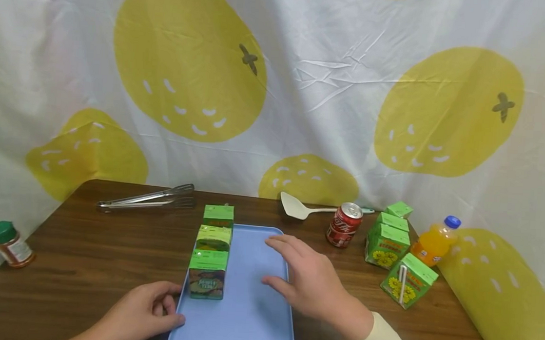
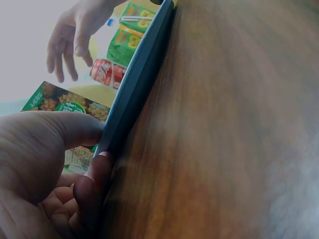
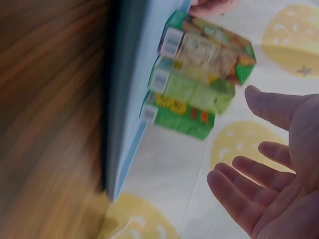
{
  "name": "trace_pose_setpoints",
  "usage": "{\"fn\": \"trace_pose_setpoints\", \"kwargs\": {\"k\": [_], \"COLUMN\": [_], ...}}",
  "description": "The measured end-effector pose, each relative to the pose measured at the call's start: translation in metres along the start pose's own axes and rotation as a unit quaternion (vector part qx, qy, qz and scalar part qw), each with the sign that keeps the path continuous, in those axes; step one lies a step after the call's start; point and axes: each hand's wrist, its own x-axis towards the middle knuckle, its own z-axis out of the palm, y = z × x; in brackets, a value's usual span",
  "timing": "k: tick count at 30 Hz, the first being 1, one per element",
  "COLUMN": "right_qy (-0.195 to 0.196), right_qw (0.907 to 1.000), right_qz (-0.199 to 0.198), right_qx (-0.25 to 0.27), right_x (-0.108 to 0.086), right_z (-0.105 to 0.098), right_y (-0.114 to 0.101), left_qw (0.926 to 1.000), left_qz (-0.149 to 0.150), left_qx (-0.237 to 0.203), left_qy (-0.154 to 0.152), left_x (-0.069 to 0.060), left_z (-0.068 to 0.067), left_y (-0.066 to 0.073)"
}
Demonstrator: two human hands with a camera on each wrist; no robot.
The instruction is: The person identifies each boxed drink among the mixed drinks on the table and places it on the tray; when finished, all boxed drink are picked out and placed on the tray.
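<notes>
A blue tray (image 1: 246, 312) lies on the brown table, its long side running away from me. Three drink cartons stand in a row along its left side: a brown-and-green one (image 1: 207, 282) in front, a yellow-green one (image 1: 214, 238) in the middle, a green one (image 1: 218, 216) at the back. My left hand (image 1: 142, 309) pinches the tray's left rim between thumb and fingers, as the left wrist view also shows. Above the tray's right side hovers my right hand (image 1: 310, 280), fingers spread and apart from the cartons, with nothing in it.
Right of the tray stand a red soda can (image 1: 345, 225), several green drink cartons (image 1: 387, 245) and an orange drink bottle (image 1: 435, 241). A white spatula (image 1: 294, 207) and metal tongs (image 1: 146, 198) lie at the back. At far left is a green-capped spice jar (image 1: 10, 244).
</notes>
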Motion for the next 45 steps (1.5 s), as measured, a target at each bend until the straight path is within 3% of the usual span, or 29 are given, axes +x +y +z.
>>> {"fn": "trace_pose_setpoints", "kwargs": {"k": [18, 27, 36, 45], "right_qy": [0.062, 0.048, 0.076, 0.082], "right_qw": [0.993, 0.9854, 0.9792, 0.9666], "right_qz": [0.049, 0.084, 0.087, 0.139], "right_qx": [-0.088, -0.14, -0.167, -0.199], "right_x": [-0.062, -0.086, -0.106, -0.118], "right_z": [-0.046, -0.063, -0.077, -0.09], "right_y": [0.066, 0.083, 0.097, 0.109], "left_qw": [1.0, 1.0, 0.9999, 0.9999], "left_qz": [-0.008, -0.006, -0.013, -0.01], "left_qx": [-0.001, -0.004, 0.0, 0.004], "left_qy": [-0.001, 0.002, 0.0, 0.0], "left_x": [0.001, 0.001, 0.002, 0.001], "left_z": [0.0, 0.0, 0.0, 0.0], "left_y": [0.001, 0.0, 0.0, 0.001]}}
